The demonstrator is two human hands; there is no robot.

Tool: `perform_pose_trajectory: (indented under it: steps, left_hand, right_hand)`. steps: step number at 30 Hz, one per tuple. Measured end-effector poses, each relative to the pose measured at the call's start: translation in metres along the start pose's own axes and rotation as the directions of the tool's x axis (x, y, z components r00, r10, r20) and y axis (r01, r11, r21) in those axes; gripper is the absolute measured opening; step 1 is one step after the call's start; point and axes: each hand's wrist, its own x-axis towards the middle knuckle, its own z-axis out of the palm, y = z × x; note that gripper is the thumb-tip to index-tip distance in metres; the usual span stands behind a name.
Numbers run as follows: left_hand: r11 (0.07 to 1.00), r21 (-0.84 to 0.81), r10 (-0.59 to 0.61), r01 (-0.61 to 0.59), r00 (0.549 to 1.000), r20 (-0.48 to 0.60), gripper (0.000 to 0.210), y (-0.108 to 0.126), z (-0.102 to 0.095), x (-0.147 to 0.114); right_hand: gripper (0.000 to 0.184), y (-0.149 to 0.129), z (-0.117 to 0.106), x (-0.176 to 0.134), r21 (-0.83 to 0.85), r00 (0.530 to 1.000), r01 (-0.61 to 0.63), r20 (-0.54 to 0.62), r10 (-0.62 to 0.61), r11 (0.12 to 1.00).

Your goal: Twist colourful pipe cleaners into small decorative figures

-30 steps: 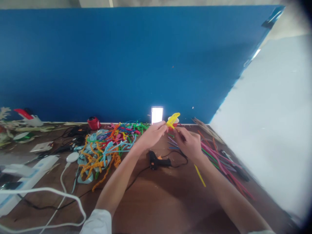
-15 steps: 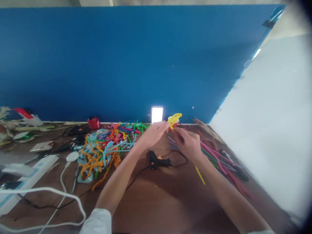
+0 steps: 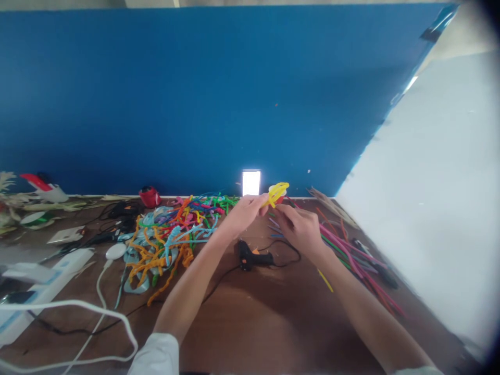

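Observation:
A looped yellow pipe cleaner (image 3: 278,191) is pinched at its left side by my left hand (image 3: 247,212), whose fingers are closed. Just to the right, my right hand (image 3: 300,225) has its fingers bent together at the lower end of the yellow loops. A straight yellow tail (image 3: 325,280) shows beyond my right wrist; its link to the loops is hidden behind the hand. Behind the loops stands a red and white cup-like object (image 3: 282,199), partly covered. On the table below both hands lies a black glue gun (image 3: 253,257).
Tangled coloured pipe cleaners (image 3: 164,245) cover the left-centre of the brown table (image 3: 242,323). Straight pipe cleaners (image 3: 359,265) lie at the right. A bright phone screen (image 3: 251,182) leans on the blue panel (image 3: 219,104). A white power strip (image 3: 47,291) and cables fill the left.
The yellow loops have shifted slightly left and look more bunched. Less of the straight yellow tail shows beside my right forearm. Both hands stay in nearly the same place.

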Motion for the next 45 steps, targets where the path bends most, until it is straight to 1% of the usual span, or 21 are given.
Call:
perform_pose_trajectory:
  steps: [2,4,7,9,11,14,17,19,21,22,24,26,27,28,30,32,34,36,40,43,45]
  left_hand:
    - [0.998,-0.057,-0.032,0.034,0.999,0.033,0.051,0.002,0.000,-0.001]
    - [0.990,-0.114,-0.074,0.085,0.992,0.098,0.050,0.004,-0.001,-0.002]
    - [0.972,-0.178,-0.116,0.153,0.973,0.200,0.047,0.005,-0.003,-0.004]
    - [0.964,-0.204,-0.121,0.173,0.962,0.243,0.047,0.005,-0.004,-0.006]
    - [0.963,-0.206,-0.115,0.174,0.956,0.269,0.049,0.004,-0.005,-0.006]
    - [0.974,-0.147,-0.120,0.171,0.945,0.303,0.051,0.003,-0.006,-0.006]
    - [0.988,-0.059,-0.115,0.144,0.933,0.342,0.052,0.001,-0.007,-0.006]
    - [0.996,-0.017,-0.079,0.093,0.921,0.381,0.051,-0.001,-0.006,-0.005]
    - [0.998,0.041,-0.068,0.056,0.905,0.421,0.051,-0.004,-0.005,-0.005]
    - [0.995,0.083,-0.082,0.051,0.897,0.435,0.051,-0.006,-0.004,-0.004]
    - [0.985,0.162,-0.120,0.052,0.887,0.445,0.051,-0.012,-0.001,-0.003]
    - [0.978,0.204,-0.127,0.041,0.894,0.431,0.049,-0.017,0.002,-0.001]
    - [0.977,0.212,-0.121,0.034,0.901,0.415,0.048,-0.019,0.003,0.000]
    - [0.976,0.216,-0.114,0.028,0.911,0.395,0.047,-0.020,0.004,0.000]
    - [0.975,0.220,-0.100,0.022,0.931,0.351,0.044,-0.022,0.006,0.002]
    - [0.975,0.222,-0.084,0.015,0.949,0.304,0.040,-0.024,0.008,0.004]
    - [0.975,0.222,-0.081,0.024,0.965,0.250,0.037,-0.027,0.010,0.007]
    - [0.977,0.209,-0.088,0.044,0.975,0.204,0.039,-0.030,0.012,0.012]
    - [0.992,0.113,-0.073,0.058,0.989,0.129,0.043,-0.032,0.016,0.016]
    - [0.995,-0.016,-0.100,0.102,0.992,0.081,0.039,-0.025,0.017,0.014]
    - [0.984,-0.099,-0.141,0.150,0.986,0.086,0.034,-0.018,0.017,0.011]
  right_hand:
    - [0.018,0.001,0.001,-0.002,0.047,1.000,-0.010,0.021,0.009,0.999]
    - [0.019,0.002,0.000,-0.002,0.115,0.998,-0.039,0.051,0.034,0.993]
    - [0.020,0.004,-0.003,0.002,0.275,0.987,-0.142,0.111,0.115,0.951]
    - [0.021,0.006,-0.004,0.005,0.382,0.972,-0.223,0.156,0.176,0.897]
    - [0.022,0.010,-0.004,0.007,0.477,0.947,-0.316,0.215,0.240,0.820]
    - [0.020,0.019,-0.001,0.007,0.612,0.903,-0.430,0.302,0.306,0.664]
    - [0.018,0.025,-0.003,0.008,0.655,0.872,-0.490,0.368,0.323,0.576]
    - [0.022,0.026,-0.007,0.011,0.665,0.822,-0.569,0.453,0.345,0.483]
    - [0.026,0.026,-0.013,0.014,0.661,0.745,-0.666,0.565,0.355,0.345]
    - [0.027,0.026,-0.016,0.015,0.646,0.708,-0.705,0.614,0.350,0.292]
    - [0.031,0.026,-0.020,0.016,0.612,0.657,-0.753,0.674,0.338,0.243]
    - [0.033,0.025,-0.024,0.017,0.593,0.646,-0.763,0.685,0.336,0.257]
    - [0.034,0.024,-0.026,0.017,0.584,0.653,-0.757,0.674,0.345,0.292]
    - [0.034,0.023,-0.028,0.017,0.570,0.670,-0.742,0.650,0.359,0.353]
    - [0.032,0.020,-0.032,0.019,0.509,0.730,-0.674,0.567,0.381,0.536]
    - [0.027,0.015,-0.037,0.021,0.410,0.810,-0.552,0.470,0.350,0.726]
    - [0.023,0.010,-0.040,0.022,0.325,0.869,-0.423,0.411,0.276,0.846]
    - [0.020,0.005,-0.042,0.022,0.273,0.891,-0.358,0.385,0.239,0.893]
    - [0.020,-0.002,-0.043,0.022,0.263,0.890,-0.366,0.379,0.253,0.893]
    - [0.020,-0.006,-0.042,0.021,0.289,0.898,-0.343,0.379,0.222,0.894]
    - [0.019,-0.009,-0.040,0.020,0.283,0.904,-0.324,0.375,0.207,0.903]
